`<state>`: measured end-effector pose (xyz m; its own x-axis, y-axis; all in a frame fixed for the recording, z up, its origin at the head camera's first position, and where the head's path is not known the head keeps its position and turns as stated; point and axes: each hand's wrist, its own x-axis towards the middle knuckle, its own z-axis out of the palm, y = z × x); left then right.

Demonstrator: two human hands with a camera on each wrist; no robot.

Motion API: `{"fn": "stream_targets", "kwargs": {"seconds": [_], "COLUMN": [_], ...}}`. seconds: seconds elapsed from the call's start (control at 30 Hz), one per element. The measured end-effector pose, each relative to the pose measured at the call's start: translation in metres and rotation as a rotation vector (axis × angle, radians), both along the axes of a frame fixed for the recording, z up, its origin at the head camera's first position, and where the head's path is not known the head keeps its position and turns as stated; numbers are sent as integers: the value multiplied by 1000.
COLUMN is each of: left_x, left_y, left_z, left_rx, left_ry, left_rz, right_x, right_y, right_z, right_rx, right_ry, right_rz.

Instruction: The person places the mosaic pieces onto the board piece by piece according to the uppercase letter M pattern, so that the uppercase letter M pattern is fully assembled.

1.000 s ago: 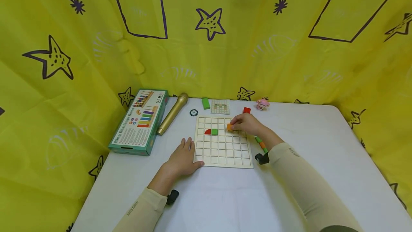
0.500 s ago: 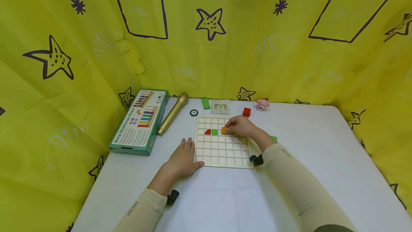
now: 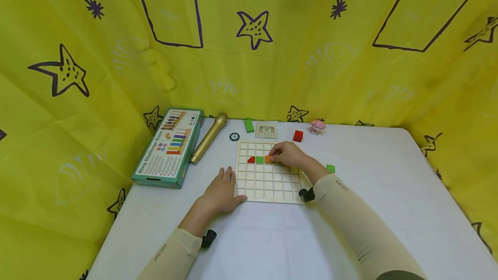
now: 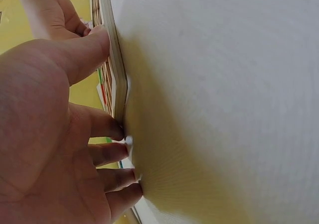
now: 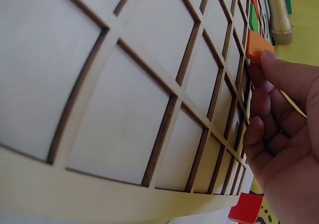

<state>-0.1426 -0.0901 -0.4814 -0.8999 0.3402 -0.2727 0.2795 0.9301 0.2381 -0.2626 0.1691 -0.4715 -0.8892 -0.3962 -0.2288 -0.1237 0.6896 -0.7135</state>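
A pale wooden grid board (image 3: 258, 183) lies on the white table. My right hand (image 3: 289, 155) pinches an orange square tile (image 3: 267, 159) between thumb and fingertip, over a cell right of a green square tile (image 3: 259, 160). Left of that green tile sits a red quarter-circle tile (image 3: 251, 159). In the right wrist view the orange tile (image 5: 257, 46) is tilted against the grid, partly covered by the thumb. My left hand (image 3: 219, 193) rests at the board's left edge, its fingers extended and its thumb on the near left corner.
Behind the board are a green block (image 3: 249, 125), a pattern card (image 3: 266, 129), a red block (image 3: 298, 136), a pink figurine (image 3: 317, 126) and a round black disc (image 3: 234, 136). A gold microphone (image 3: 209, 138) and game box (image 3: 168, 148) lie left. One green piece (image 3: 330, 168) lies right.
My right hand has moved left across the board with the orange tile, bringing it beside the green tile. The green piece right of the arm has come into view. My left hand stays put.
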Motion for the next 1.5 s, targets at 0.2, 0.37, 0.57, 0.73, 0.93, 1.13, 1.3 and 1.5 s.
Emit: {"fn": "stream_targets", "kwargs": {"seconds": [0.2,0.37,0.57,0.73,0.93,1.13,1.3,1.5], "left_x": [0,1,1,0,1,1,1,1], "left_y": [0,1,1,1,1,0,0,1], "left_z": [0,0,3,5,5,3,3,3], "left_rx": [-1,-5,-4,-4,7,13,16,20], "left_ry": [5,9,8,1,-1,-4,3,3], "left_rz": [1,0,0,-2,0,5,0,2], "right_x": [-1,-1,-2,-2,-1,1,0,1], "right_y": [-2,-2,-3,-4,-3,1,12,29], "right_z": [-5,-8,-8,-8,-8,-3,2,6], "right_rx": [29,48,53,63,74,59,53,28], "right_ry": [20,34,51,55,61,51,88,95], "right_rz": [18,21,32,28,30,17,1,-38]}}
